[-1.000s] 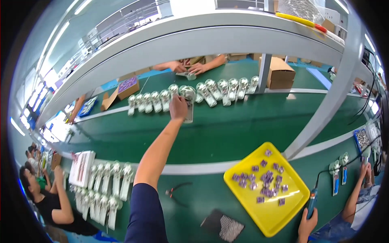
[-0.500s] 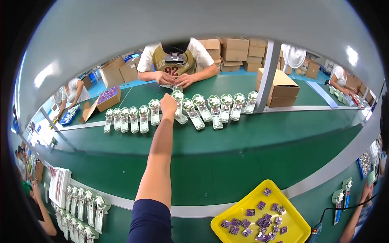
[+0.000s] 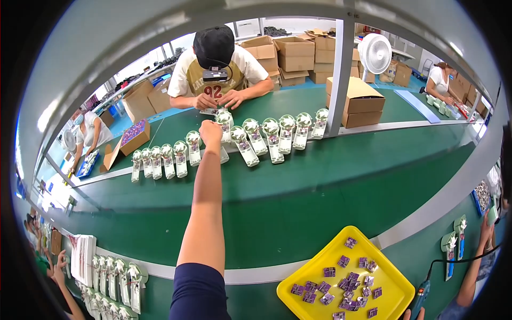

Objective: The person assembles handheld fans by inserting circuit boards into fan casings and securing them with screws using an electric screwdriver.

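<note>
View tilted upward since earlier; my left hand (image 3: 211, 131) is curled, hold hidden; my right hand (image 3: 421, 314) grips a teal cylindrical screwdriver (image 3: 423, 294); wrist drift could scatter white-green plastic fans (image 3: 271, 129).

Left hand (image 3: 211, 132) at a pale-green fan unit (image 3: 225, 124)

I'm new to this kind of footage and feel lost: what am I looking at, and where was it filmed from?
There is no machine: all the pictures come from one wide fisheye camera on a person's head, so straight edges look bent. The person's bare left hand reaches to a row of pale green-and-white, round-headed plastic housings on a long green work surface; its grip is hidden. The right hand, barely in view, seems to hold a blue corded tool beside a yellow rectangular tray of small purple parts. A co-worker works opposite.
</note>
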Tool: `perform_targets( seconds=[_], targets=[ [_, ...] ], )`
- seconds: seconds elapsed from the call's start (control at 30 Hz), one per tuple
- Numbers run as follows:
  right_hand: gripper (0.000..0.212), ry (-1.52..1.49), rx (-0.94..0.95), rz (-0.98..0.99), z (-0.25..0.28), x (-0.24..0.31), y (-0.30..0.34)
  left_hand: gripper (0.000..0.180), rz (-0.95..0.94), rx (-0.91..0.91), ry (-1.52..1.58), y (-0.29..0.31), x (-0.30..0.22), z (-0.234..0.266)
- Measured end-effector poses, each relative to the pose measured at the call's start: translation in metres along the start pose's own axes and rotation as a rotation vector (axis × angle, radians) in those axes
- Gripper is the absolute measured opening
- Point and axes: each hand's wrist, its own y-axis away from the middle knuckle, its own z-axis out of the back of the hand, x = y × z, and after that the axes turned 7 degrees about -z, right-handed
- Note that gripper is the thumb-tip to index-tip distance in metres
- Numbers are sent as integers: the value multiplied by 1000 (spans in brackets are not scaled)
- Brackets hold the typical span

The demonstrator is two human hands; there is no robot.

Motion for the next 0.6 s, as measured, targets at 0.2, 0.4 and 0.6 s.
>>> perform_targets(
  seconds=[0.2, 0.4, 0.6],
  targets=[
    [59, -29, -2, 12, -1, 2, 0, 21, 143, 104, -44, 9, 11, -7],
    [56, -67, -21, 14, -4, 2, 1, 22, 103, 181, -125, 23, -16, 4],
    [57, -20, -84, 28, 0, -22, -3, 22, -108, 202, -25, 20, -7, 35]
  ],
)
